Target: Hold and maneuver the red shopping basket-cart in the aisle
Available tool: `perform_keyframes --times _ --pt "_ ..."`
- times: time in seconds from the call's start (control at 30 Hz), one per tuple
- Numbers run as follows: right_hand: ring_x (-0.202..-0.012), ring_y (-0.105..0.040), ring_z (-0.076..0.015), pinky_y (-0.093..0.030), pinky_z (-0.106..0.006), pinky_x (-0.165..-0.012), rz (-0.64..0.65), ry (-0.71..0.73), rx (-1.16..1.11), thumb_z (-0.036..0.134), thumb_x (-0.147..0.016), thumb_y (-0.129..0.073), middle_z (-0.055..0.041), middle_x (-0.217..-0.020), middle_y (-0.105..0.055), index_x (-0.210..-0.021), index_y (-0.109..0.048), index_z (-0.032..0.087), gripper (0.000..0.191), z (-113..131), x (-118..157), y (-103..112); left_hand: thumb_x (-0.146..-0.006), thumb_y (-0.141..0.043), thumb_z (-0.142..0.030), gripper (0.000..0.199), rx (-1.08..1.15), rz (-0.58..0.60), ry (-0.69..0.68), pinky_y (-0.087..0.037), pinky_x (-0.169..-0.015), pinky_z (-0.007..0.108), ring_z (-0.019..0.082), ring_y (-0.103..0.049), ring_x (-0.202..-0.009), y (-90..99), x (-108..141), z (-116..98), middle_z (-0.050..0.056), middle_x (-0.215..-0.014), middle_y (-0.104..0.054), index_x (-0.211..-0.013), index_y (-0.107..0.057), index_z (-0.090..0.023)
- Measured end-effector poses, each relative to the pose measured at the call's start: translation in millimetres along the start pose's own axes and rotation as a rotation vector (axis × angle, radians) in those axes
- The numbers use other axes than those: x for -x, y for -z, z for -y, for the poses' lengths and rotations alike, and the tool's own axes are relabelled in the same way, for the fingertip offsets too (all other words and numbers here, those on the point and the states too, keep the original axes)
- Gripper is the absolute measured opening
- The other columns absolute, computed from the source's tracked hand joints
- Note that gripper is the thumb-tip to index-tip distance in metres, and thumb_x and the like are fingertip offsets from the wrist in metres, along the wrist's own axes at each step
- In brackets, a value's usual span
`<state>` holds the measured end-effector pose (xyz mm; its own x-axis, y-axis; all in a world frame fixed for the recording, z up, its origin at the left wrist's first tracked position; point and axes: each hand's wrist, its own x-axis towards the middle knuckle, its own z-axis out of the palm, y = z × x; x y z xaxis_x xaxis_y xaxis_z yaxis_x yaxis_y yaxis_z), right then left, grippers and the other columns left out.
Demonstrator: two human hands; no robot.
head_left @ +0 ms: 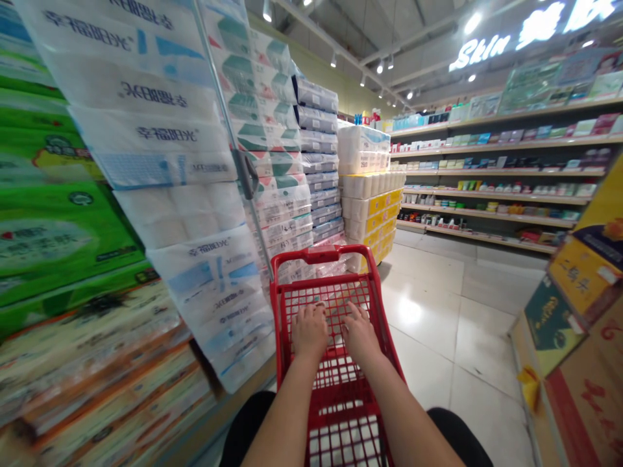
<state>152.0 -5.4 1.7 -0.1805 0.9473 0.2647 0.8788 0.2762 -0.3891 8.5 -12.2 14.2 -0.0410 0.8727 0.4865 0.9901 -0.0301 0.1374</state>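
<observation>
In the middle of the head view stands a red plastic shopping basket (pixel 384 324) with lattice walls. Both my forearms reach forward over it. My left hand (pixel 310 329) is seen from the back, fingers stretched out and a little apart over the mesh on the left side. To its right, my right hand (pixel 359 331) has its fingers slightly bent and spread, also over the mesh. I see nothing held in either one. Whether the fingertips touch the mesh I cannot tell. A raised red handle bar (pixel 324 253) crosses the basket's far end.
Stacked toilet rolls (pixel 214 279) and green tissue packs (pixel 63 240) rise close on the left. More paper packs (pixel 370 207) stand ahead. Boxes (pixel 559 311) line the right side. Tiled floor (pixel 433 311) runs between them towards shelves (pixel 487 172) of small goods.
</observation>
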Motion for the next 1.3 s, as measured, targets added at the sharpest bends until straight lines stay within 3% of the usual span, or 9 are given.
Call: perform_keyframes --times 0.13,0.3,0.47,0.67,0.83,1.0,1.07,1.2,1.3 --pt "-0.136 -0.031 -0.0307 -0.044 -0.044 -0.097 0.004 0.013 -0.013 0.018 -0.087 -0.047 -0.0065 -0.151 -0.035 -0.094 -0.07 0.02 0.024 0.1 0.0 1.0 -0.084 -0.048 -0.02 0.026 -0.043 -0.06 0.149 -0.041 -0.085 0.038 0.024 -0.049 -0.1 1.6 0.7 2.2 0.008 -0.108 -0.058 -0.106 -0.061 -0.022" --pt "-0.136 -0.03 -0.0318 -0.047 -0.045 -0.092 0.02 0.004 -0.011 0.017 -0.087 -0.047 -0.0058 -0.152 -0.032 -0.097 -0.069 0.021 0.025 0.0 0.2 1.7 -0.08 -0.054 -0.018 0.028 0.006 0.014 -0.128 -0.041 -0.087 0.038 0.023 -0.049 -0.104 0.2 4.6 -6.1 0.005 -0.108 -0.06 -0.105 -0.063 -0.027" --pt "-0.136 -0.03 -0.0291 -0.044 -0.043 -0.097 -0.001 0.008 -0.007 0.019 -0.089 -0.046 -0.005 -0.152 -0.034 -0.095 -0.07 0.021 0.025 0.9 0.1 1.2 -0.087 -0.046 -0.023 0.023 -0.038 -0.071 0.162 -0.043 -0.083 0.038 0.024 -0.051 -0.097 1.9 -0.7 3.0 0.007 -0.101 -0.06 -0.101 -0.064 -0.022" --pt "-0.135 -0.032 -0.0305 -0.045 -0.044 -0.096 0.016 0.01 -0.028 0.02 -0.09 -0.045 -0.0054 -0.151 -0.035 -0.104 -0.069 0.022 0.028 -0.3 0.7 3.6 -0.08 -0.054 -0.017 0.028 0.063 0.074 -0.254 -0.042 -0.089 0.035 0.021 -0.051 -0.101 -3.6 4.7 -11.0 0.005 -0.106 -0.061 -0.105 -0.063 -0.026" --pt "-0.135 -0.033 -0.0275 -0.041 -0.04 -0.101 -0.017 0.043 -0.008 0.015 -0.089 -0.043 -0.0068 -0.148 -0.039 -0.097 -0.071 0.02 0.029 -0.6 1.9 4.3 -0.085 -0.046 -0.017 0.024 -0.001 -0.058 0.126 -0.043 -0.083 0.038 0.023 -0.052 -0.095 0.6 1.3 3.6 0.008 -0.103 -0.06 -0.103 -0.062 -0.019" --pt "-0.135 -0.031 -0.0299 -0.046 -0.042 -0.094 0.015 0.012 -0.013 0.019 -0.089 -0.045 -0.0056 -0.15 -0.036 -0.102 -0.07 0.022 0.028 -0.7 0.9 3.2 -0.081 -0.055 -0.018 0.026 0.036 -0.004 -0.136 -0.041 -0.088 0.038 0.023 -0.05 -0.103 -1.9 6.7 -5.0 0.003 -0.108 -0.061 -0.104 -0.062 -0.028" --pt "-0.135 -0.032 -0.0296 -0.046 -0.042 -0.094 -0.001 0.023 -0.01 0.019 -0.089 -0.045 -0.0054 -0.15 -0.036 -0.1 -0.07 0.021 0.027 -1.6 0.9 2.3 -0.083 -0.053 -0.017 0.026 0.031 -0.016 -0.107 -0.042 -0.086 0.039 0.023 -0.05 -0.102 -2.3 5.7 -2.9 0.003 -0.108 -0.061 -0.105 -0.062 -0.028" --pt "-0.134 -0.034 -0.0293 -0.045 -0.04 -0.096 -0.035 0.046 -0.009 0.019 -0.088 -0.046 -0.0045 -0.15 -0.036 -0.095 -0.07 0.02 0.025 -3.0 1.0 0.9 -0.086 -0.046 -0.014 0.028 -0.007 -0.091 0.144 -0.042 -0.083 0.04 0.025 -0.049 -0.1 -2.1 1.6 5.2 0.008 -0.112 -0.06 -0.109 -0.061 -0.02" --pt "-0.133 -0.034 -0.029 -0.045 -0.04 -0.095 -0.021 0.032 -0.006 0.019 -0.088 -0.046 -0.0047 -0.15 -0.037 -0.096 -0.07 0.02 0.025 -2.7 0.3 1.3 -0.084 -0.05 -0.015 0.027 0.016 -0.032 0.016 -0.043 -0.087 0.039 0.024 -0.048 -0.102 -3.6 4.9 -5.0 0.005 -0.112 -0.059 -0.106 -0.063 -0.025"
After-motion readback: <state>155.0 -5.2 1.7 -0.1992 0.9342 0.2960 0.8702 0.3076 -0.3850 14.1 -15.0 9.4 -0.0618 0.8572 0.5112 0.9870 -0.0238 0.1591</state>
